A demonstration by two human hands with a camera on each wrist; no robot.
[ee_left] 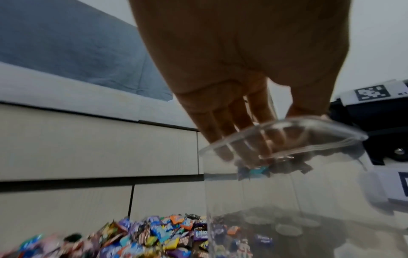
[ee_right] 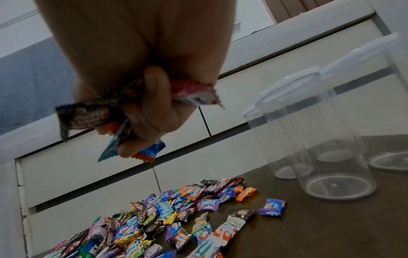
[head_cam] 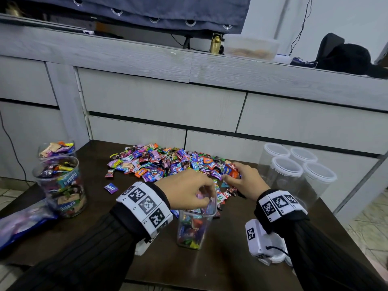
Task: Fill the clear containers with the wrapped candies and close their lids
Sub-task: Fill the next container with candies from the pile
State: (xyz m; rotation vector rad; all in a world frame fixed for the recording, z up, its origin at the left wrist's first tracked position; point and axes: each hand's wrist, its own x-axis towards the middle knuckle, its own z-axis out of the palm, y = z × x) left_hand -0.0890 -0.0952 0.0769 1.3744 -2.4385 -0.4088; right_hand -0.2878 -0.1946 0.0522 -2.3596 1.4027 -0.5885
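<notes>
On the dark wooden desk (head_cam: pixel 231 259) the upright, part-filled clear plastic container (head_cam: pixel 194 229) stood near and left of the right hand (head_cam: pixel 241 181), clenched round colourful wrapped candies (ee_right: pixel 137 113), while the left hand (head_cam: pixel 186 192), nearer, dangled relaxed fingers (ee_left: pixel 234 122) into its mouth.

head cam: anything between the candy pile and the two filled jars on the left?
Mostly bare tabletop; one loose purple candy lies off the candy pile, short of the filled jars.
</notes>
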